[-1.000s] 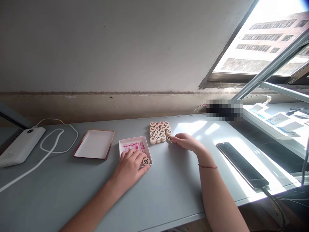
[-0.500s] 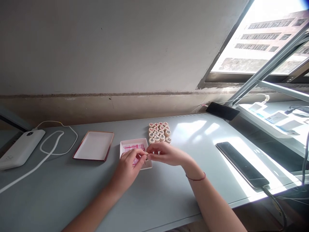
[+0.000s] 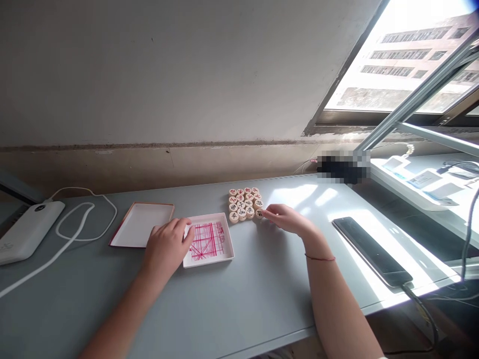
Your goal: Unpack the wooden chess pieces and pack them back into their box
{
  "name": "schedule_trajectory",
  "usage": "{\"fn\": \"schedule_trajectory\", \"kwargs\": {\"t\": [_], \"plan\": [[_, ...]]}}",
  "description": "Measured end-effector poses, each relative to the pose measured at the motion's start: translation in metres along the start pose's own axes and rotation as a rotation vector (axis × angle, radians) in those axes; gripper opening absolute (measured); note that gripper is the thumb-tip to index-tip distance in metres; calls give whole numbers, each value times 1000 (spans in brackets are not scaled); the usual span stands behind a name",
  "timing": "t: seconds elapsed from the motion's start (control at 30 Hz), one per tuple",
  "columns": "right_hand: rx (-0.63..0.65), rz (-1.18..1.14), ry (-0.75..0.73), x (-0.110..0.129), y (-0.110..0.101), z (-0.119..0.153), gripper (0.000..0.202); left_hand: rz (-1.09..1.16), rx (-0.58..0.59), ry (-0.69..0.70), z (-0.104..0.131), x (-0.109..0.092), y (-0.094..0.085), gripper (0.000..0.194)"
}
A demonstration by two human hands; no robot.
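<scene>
Round wooden chess pieces (image 3: 241, 205) with red and black characters stand in tight rows towards the back of the desk. My right hand (image 3: 286, 219) is at their front right corner, its fingertips closed together at the corner piece; whether they grip it is hard to see. A shallow white box (image 3: 229, 257) with a red-lined sheet (image 3: 207, 242) inside sits in front of the pieces. My left hand (image 3: 168, 244) rests at the box's left edge, thumb apart from the fingers and nothing held.
An open lid (image 3: 136, 224) with a red-brown edge lies left of the box. Farther left are a white power bank (image 3: 30, 232) and its looped cable. A phone (image 3: 372, 252) with a cable lies on the right, near a metal frame (image 3: 415, 104).
My hands have parted from over the box. The left moved left to the box's edge and opened; the right moved right and up to the pieces. The red-lined sheet is now uncovered.
</scene>
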State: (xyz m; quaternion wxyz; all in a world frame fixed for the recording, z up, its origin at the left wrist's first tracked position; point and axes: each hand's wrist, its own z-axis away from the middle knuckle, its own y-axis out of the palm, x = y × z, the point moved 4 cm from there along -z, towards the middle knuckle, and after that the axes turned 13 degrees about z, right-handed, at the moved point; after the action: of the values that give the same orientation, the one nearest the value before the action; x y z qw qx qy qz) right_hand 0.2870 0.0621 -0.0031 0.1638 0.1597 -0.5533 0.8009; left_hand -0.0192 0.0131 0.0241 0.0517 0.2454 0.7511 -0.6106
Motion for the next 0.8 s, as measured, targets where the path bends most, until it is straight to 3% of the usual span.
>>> {"fn": "schedule_trajectory", "kwargs": {"t": [0.2, 0.5, 0.57, 0.63, 0.73, 0.8], "plan": [[-15, 91, 19, 2, -1, 4, 28, -137, 145, -100, 3, 4, 4, 29], [-53, 295, 79, 10, -3, 10, 27, -187, 281, -78, 5, 3, 13, 41], [-143, 295, -4, 27, -4, 16, 24, -174, 296, -88, 5, 0, 13, 41], [-267, 263, -184, 58, 1, 23, 18, -160, 280, -92, 5, -3, 12, 38], [-392, 405, -493, 113, 27, 31, 6, -146, 160, -68, 6, -7, 4, 31], [-348, 580, -616, 140, 51, 29, 7, -113, 90, -23, 8, -8, -1, 30]]}}
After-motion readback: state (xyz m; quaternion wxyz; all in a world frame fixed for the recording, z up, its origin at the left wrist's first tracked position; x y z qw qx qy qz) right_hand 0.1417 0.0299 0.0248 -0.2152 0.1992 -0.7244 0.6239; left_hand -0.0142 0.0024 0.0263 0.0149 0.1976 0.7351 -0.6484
